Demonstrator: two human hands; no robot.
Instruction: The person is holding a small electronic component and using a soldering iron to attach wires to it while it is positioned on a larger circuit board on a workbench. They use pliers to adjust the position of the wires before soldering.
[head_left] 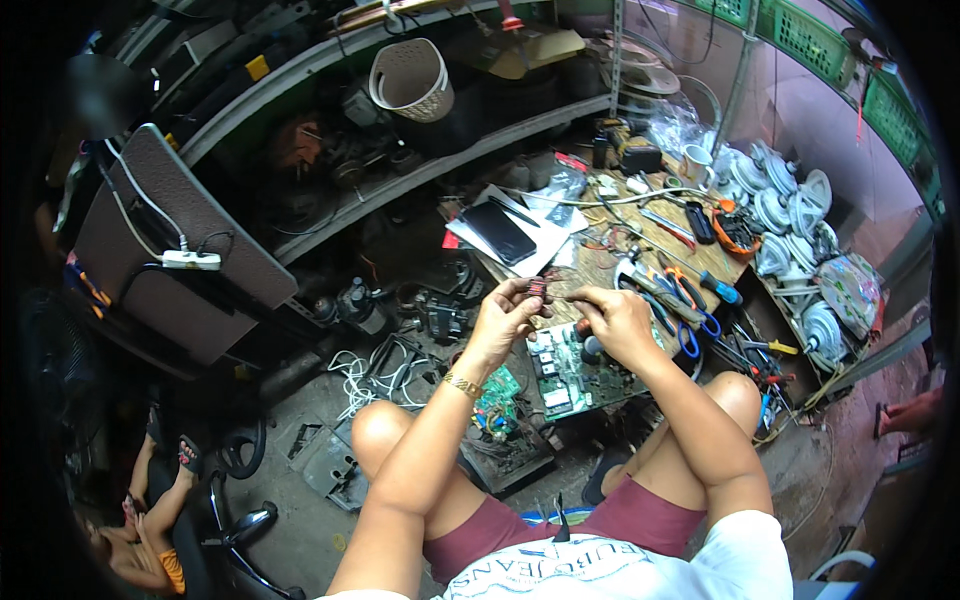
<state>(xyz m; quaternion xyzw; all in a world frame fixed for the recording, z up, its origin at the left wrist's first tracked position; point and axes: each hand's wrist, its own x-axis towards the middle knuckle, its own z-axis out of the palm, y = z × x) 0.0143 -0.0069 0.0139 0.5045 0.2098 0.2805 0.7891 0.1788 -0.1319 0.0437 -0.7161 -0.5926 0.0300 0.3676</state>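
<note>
My left hand [508, 318] is raised over the near edge of the wooden workbench [600, 262], its fingertips closed on a small dark block with reddish parts [538, 287]. Close by on its right, my right hand [615, 318] has its thumb and forefinger pinched together, pointing toward the block. Whatever lies between those fingers is too small to make out. Below both hands sits a green circuit board [556, 372] with white and dark components. A second, smaller green circuit board [497, 398] lies lower, left of it.
A black phone [499, 233] rests on white papers. Pliers [687, 290], a blue screwdriver [720, 287] and blue-handled scissors [688, 340] lie at the right, beside a tool drawer [770, 365]. White pulley-like parts [790, 220] are heaped beyond. White cable [375, 380] coils at left; another person [150, 540] sits lower left.
</note>
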